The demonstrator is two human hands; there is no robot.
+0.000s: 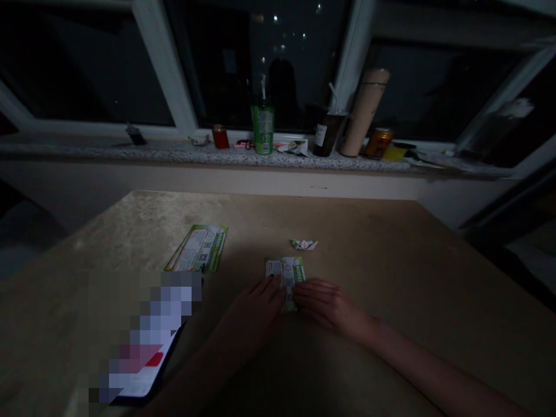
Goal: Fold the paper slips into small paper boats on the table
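A printed green-and-white paper sheet [288, 267] lies on the table in front of me, and a crease seems to run down its middle. My left hand [260, 301] rests on its left part, fingers stretched out and flat. From the other side my right hand [324, 301] lies flat, its fingertips on the right edge of the paper. The lower part of the sheet is partly covered by my fingers. Just beyond it sits a small folded paper boat [304, 245], touched by neither hand.
A stack of similar printed sheets [202, 249] lies to the left. Nearer me is a lit phone [141, 385], partly blurred out. On the windowsill [174, 152] stand a green bottle [263, 130], a red can [220, 138], a dark cup with a straw [325, 136] and a tall beige flask [365, 113].
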